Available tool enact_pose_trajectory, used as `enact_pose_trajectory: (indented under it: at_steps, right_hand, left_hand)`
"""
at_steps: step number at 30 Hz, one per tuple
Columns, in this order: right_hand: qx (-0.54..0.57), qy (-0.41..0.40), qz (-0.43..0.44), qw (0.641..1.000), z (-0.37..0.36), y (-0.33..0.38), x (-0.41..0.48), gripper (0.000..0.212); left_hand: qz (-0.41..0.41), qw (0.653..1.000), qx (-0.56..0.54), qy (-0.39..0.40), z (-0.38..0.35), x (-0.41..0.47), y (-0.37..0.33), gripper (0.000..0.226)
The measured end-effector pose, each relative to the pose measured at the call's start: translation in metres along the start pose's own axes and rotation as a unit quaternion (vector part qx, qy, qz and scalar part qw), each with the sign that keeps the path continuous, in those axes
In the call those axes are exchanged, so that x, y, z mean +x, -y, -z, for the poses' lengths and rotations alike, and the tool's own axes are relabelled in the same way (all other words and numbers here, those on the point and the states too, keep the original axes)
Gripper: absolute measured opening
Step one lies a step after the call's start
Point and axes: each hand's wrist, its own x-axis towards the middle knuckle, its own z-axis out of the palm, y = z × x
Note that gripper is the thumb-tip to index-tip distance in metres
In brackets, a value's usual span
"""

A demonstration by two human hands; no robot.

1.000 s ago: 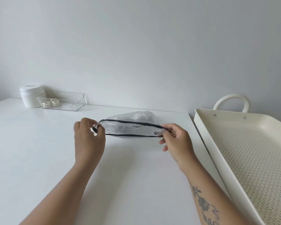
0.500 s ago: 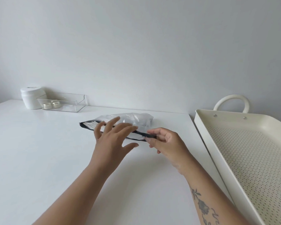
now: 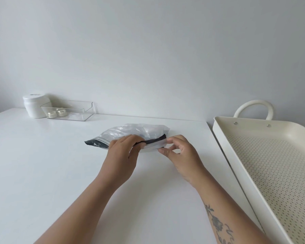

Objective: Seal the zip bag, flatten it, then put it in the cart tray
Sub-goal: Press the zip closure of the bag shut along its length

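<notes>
A clear zip bag [image 3: 130,132] with a black zip strip lies puffed up on the white table [image 3: 42,164], mid-table. My left hand [image 3: 123,154] pinches the black strip near its middle, fingers closed over it. My right hand [image 3: 181,155] pinches the strip's right end between thumb and fingertips. The strip's left end sticks out flat to the left of my left hand. The cream perforated cart tray [image 3: 222,131] stands to the right of the table, beyond my right hand.
A white jar [image 3: 34,106] and a clear plastic box [image 3: 77,110] holding two small round items stand at the table's back left by the wall. The tray has a looped handle [image 3: 253,108] at its far end.
The bag went from held up by both ends to lying on the table. My left hand moved right along the zip strip to its middle; my right hand stays at the right end.
</notes>
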Motion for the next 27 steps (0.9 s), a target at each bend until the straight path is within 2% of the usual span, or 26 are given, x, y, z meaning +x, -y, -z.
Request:
enact_pose_trajectory:
  at_steps: [3, 5, 8, 12, 16, 20, 22, 27]
  right_hand:
    - [0.044, 0.02, -0.037, 0.998, -0.001, 0.002, 0.0, 0.008]
    - [0.061, 0.051, -0.039, 0.996, -0.001, 0.002, 0.001, 0.014]
    - [0.017, 0.059, -0.013, 0.998, -0.004, -0.003, 0.002, 0.022]
    - [-0.031, 0.01, -0.008, 0.999, -0.003, -0.011, 0.006, 0.009]
    - [-0.073, -0.053, 0.013, 0.996, 0.002, -0.014, 0.008, 0.011]
    - [-0.117, -0.042, 0.028, 0.992, 0.001, -0.015, 0.008, 0.011]
    - [-0.132, -0.028, 0.044, 0.99, -0.001, -0.015, 0.007, 0.018]
    - [-0.155, -0.002, 0.05, 0.987, -0.002, -0.014, 0.006, 0.014]
  left_hand:
    - [0.054, 0.997, -0.061, -0.005, 0.0, -0.001, 0.002, 0.021]
    - [0.083, 0.991, -0.1, -0.011, 0.0, -0.002, 0.003, 0.023]
    - [0.1, 0.987, -0.128, -0.02, 0.001, -0.002, 0.005, 0.023]
    - [0.086, 0.989, -0.12, -0.031, 0.004, -0.001, 0.006, 0.023]
    - [0.075, 0.991, -0.108, -0.039, 0.007, 0.0, 0.003, 0.026]
    - [0.071, 0.992, -0.096, -0.035, 0.007, -0.002, -0.004, 0.007]
    - [0.061, 0.993, -0.1, -0.029, 0.006, -0.003, -0.009, 0.017]
    - [0.044, 0.994, -0.1, -0.023, 0.003, -0.002, -0.014, 0.009]
